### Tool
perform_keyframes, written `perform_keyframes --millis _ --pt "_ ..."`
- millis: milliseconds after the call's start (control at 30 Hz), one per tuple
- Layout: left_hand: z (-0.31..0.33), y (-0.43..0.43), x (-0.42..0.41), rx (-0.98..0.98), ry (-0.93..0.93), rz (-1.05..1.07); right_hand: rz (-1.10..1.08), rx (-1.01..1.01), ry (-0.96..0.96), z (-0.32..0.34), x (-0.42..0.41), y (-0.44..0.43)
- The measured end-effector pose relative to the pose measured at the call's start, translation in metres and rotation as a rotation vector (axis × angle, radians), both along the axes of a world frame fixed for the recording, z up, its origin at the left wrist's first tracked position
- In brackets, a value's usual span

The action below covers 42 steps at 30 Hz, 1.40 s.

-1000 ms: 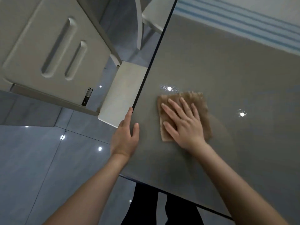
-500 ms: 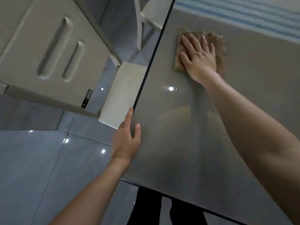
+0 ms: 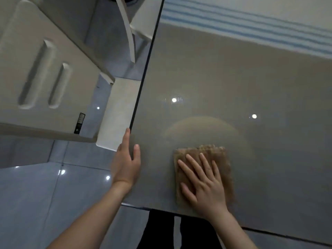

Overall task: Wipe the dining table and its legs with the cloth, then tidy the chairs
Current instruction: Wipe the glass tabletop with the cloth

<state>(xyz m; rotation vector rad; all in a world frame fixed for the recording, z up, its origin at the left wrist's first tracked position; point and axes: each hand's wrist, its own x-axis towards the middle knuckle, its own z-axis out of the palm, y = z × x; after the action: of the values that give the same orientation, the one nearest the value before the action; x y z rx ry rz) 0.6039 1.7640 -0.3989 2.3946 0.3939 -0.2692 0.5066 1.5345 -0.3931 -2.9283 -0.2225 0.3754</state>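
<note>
Right hand (image 3: 204,184): flat and released, fingers straight and spread, palm pressing down on the cloth (image 3: 223,159). The cloth is a tan folded square lying on the table (image 3: 233,78) at lower centre of the frame, close to the near edge. Its top and right borders show past the fingers.

Left hand (image 3: 125,164): rests on the table's left edge near the near corner. The thumb lies straight on the top surface and the forefinger lies straight along the dark rim. The other fingers are hidden. It holds nothing.

The table surface is glossy grey and reflects two ceiling lights. A blue-striped band (image 3: 251,20) crosses the upper right.

A pale chair seat (image 3: 117,114) lies just beside the left edge. A cabinet (image 3: 45,69) with two grooves fills the upper left. Shiny floor tiles (image 3: 36,194) occupy the lower left.
</note>
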Motion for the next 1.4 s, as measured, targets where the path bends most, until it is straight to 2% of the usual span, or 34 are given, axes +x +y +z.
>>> perform_keyframes --millis 200,367,500,667,933,1033,1233,1400 --pt "-0.002 -0.001 -0.001 0.03 -0.007 -0.003 -0.101 0.005 -0.117 -0.008 0.157 -0.025" --pt "-0.003 0.0 -0.001 0.05 -0.019 0.0 -0.252 -0.033 -0.114 -0.009 0.295 -0.055" --pt "-0.004 0.0 0.0 0.079 -0.036 -0.005 -0.295 -0.013 -0.079 -0.007 0.347 -0.061" --pt "-0.004 0.001 -0.001 0.049 -0.032 -0.006 -0.271 0.04 -0.107 -0.009 0.284 -0.042" --pt "-0.001 0.0 -0.001 0.045 -0.037 -0.005 -0.143 0.062 -0.061 0.0 0.028 0.015" --pt "0.0 0.0 -0.001 0.051 -0.052 -0.014 -0.139 0.033 -0.031 0.0 -0.037 0.026" --pt "-0.001 0.001 -0.003 0.044 -0.046 -0.015 -0.185 0.035 -0.059 0.0 -0.041 0.031" --pt "-0.002 0.0 -0.002 0.057 -0.042 0.0 -0.134 0.054 -0.15 -0.005 0.024 0.031"
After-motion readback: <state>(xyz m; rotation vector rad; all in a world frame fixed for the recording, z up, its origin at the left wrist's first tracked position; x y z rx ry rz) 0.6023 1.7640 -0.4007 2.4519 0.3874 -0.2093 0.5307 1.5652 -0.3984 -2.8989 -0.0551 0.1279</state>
